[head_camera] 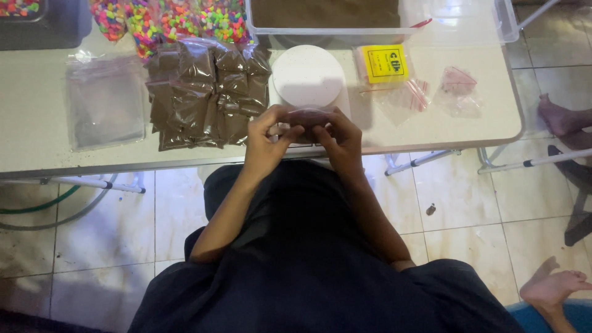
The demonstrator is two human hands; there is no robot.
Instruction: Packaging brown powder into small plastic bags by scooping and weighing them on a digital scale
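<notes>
Both hands meet at the near edge of the table (37, 123), just in front of the round white scale (308, 77). Left hand (266, 143) and right hand (338, 139) pinch a small clear bag (308, 116) between them, fingers curled tight on its top edge; contents too blurred to tell. Left of the hands, a pile of filled brown powder packets (206, 92). Further left, a stack of empty clear bags (105, 102). Far side: bags of coloured beads (166, 18) and a clear tub (468, 21) of brown powder. Right of the scale, a yellow-labelled pack (383, 63) and loose red-striped zip bags (459, 89). Another person's bare feet (555, 287) at right.
</notes>
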